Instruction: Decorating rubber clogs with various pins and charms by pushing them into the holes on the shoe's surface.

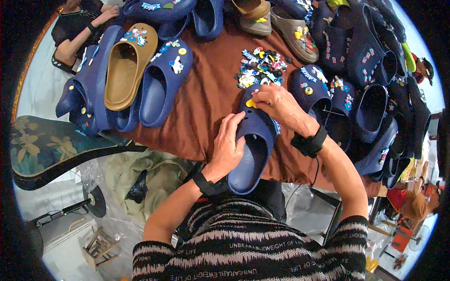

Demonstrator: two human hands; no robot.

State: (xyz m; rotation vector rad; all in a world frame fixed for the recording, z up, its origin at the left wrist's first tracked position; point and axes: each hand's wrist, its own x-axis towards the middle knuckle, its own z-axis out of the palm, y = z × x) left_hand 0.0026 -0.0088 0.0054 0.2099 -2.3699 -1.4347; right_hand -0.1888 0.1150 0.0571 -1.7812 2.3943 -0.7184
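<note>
A navy clog (247,164) lies before me on the brown cloth, its toe pointing away and its heel toward my body. My left hand (228,152) grips its left side, with the thumb at the edge of the foot opening. Over the toe, my right hand (283,107) is closed with fingertips pressed together at a small yellow charm (251,102). Part of the toe is hidden under that hand. A light-blue charm (277,127) sits on the clog's right side. Just beyond the toe is a pile of loose, colourful shoe charms (262,67).
The brown cloth (206,70) covers the table. A tan clog (123,77) rests on several decorated navy clogs at the left. More navy clogs (372,110) crowd the right side. An olive clog (300,40) lies at the back. Another person (77,35) is at the far left.
</note>
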